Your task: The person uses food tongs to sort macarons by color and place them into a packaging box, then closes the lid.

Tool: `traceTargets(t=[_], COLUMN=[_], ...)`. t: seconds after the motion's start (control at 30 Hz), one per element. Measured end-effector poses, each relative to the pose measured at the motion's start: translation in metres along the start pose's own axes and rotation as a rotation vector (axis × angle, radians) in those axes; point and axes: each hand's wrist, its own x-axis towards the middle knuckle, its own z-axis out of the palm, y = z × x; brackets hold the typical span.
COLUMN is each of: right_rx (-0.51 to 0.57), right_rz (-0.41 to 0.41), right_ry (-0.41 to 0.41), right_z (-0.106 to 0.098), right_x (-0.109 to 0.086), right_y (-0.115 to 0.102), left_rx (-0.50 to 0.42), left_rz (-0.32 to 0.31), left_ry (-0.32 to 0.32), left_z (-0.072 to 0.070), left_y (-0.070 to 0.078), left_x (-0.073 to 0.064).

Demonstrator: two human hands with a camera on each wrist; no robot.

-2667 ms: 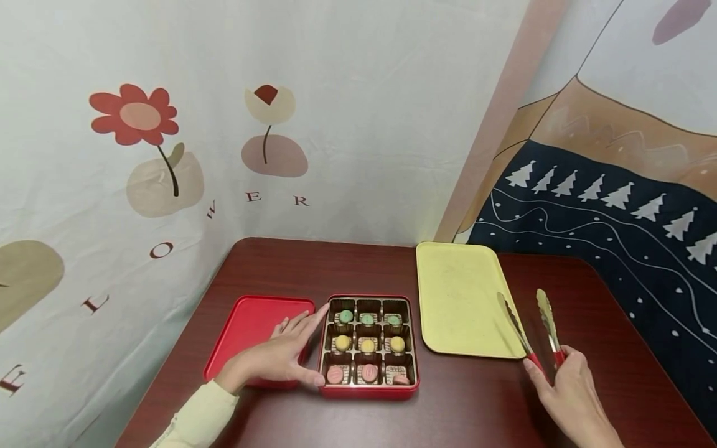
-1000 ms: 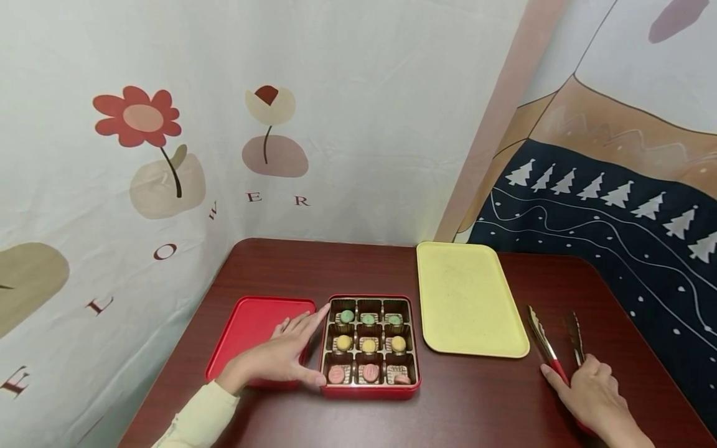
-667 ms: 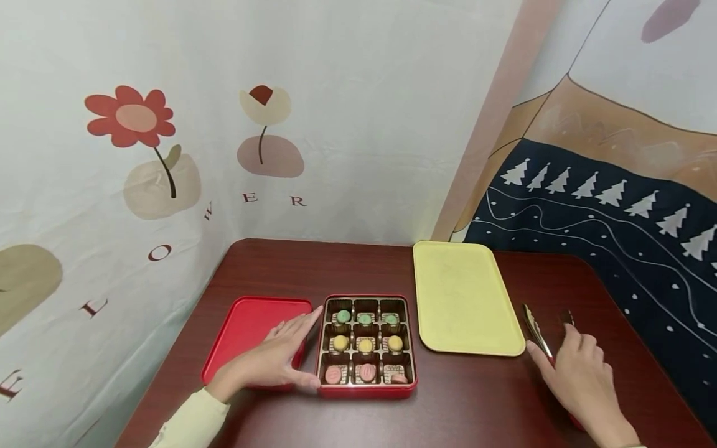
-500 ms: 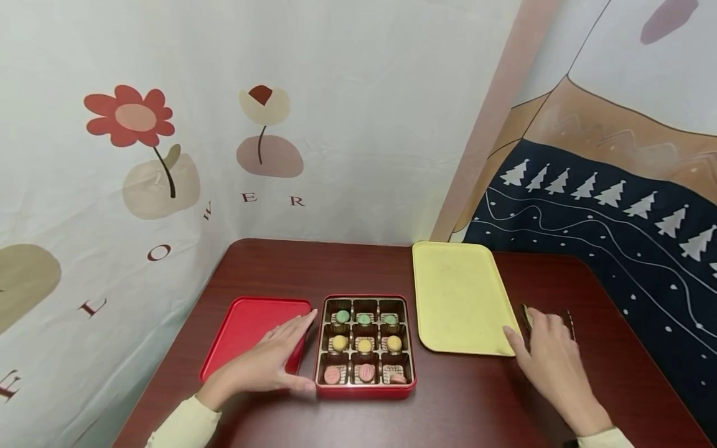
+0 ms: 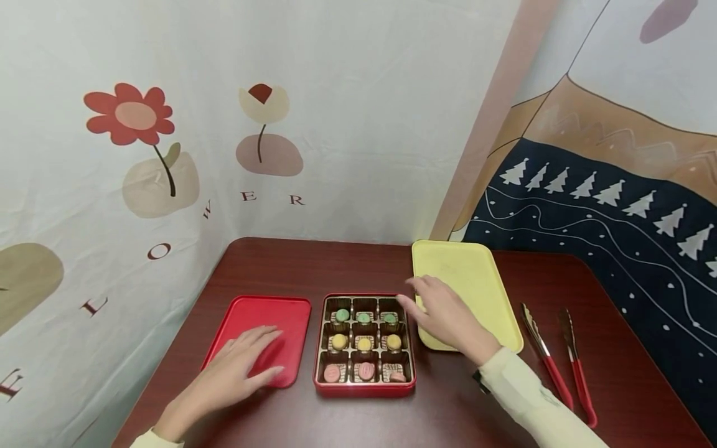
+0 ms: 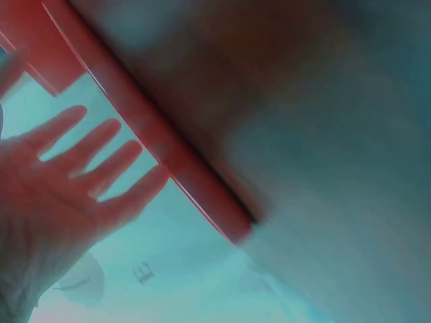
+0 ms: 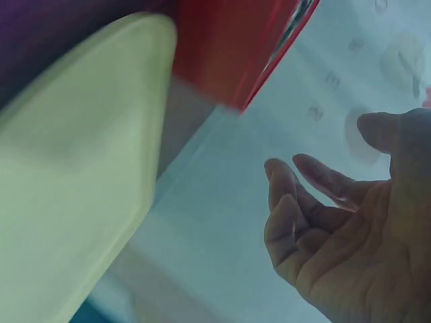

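Note:
A red box (image 5: pixel 366 391) with a gold divided insert stands mid-table. Its rows hold green macarons (image 5: pixel 363 318), yellow macarons (image 5: pixel 365 343) and pink macarons (image 5: pixel 366 371); the pink one at front right lies tipped. My left hand (image 5: pixel 232 367) hovers over the red lid (image 5: pixel 285 336), fingers extended and gripping nothing. In the left wrist view its fingers (image 6: pixel 111 158) are spread near a red edge. My right hand (image 5: pixel 448 314) is between the box and the yellow tray (image 5: pixel 493 298), holding nothing. Its fingers are loosely bent in the right wrist view. Red-handled tongs (image 5: pixel 556 378) lie spread on the table.
The dark wooden table (image 5: pixel 319 261) has its far edge against a printed curtain (image 5: pixel 358 155). The yellow tray sits right of the box, with the tongs beyond it. The red lid lies flat left of the box.
My right hand has let go of the tongs at the right and moved left over the tray toward the box. The left hand has left the box's side and moved left above the lid.

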Motion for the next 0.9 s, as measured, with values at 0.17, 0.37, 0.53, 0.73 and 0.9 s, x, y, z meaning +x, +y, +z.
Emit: traceTargets(t=[0.17, 0.37, 0.53, 0.73, 0.9], right_rx=[-0.03, -0.099, -0.155, -0.231, -0.278], right_rz=[-0.128, -0.256, -0.302, -0.316, -0.292], right_ry=[-0.146, -0.253, -0.311, -0.389, -0.477], right_z=[0.017, 0.04, 0.06, 0.079, 0.094], right_x=[0.043, 0.085, 0.109, 0.129, 0.14], right_y=[-0.038, -0.078, -0.103, -0.12, -0.13], left_rx=[0.105, 0.191, 0.189, 0.164, 0.166], left_rz=[0.014, -0.062, -0.127, -0.222, -0.284], left_ry=[0.137, 0.146, 0.146, 0.129, 0.076], left_z=[-0.004, -0.006, -0.006, -0.011, -0.015], left_y=[-0.015, -0.029, -0.037, -0.042, -0.049], left_x=[-0.013, -0.026, -0.034, -0.039, -0.042])
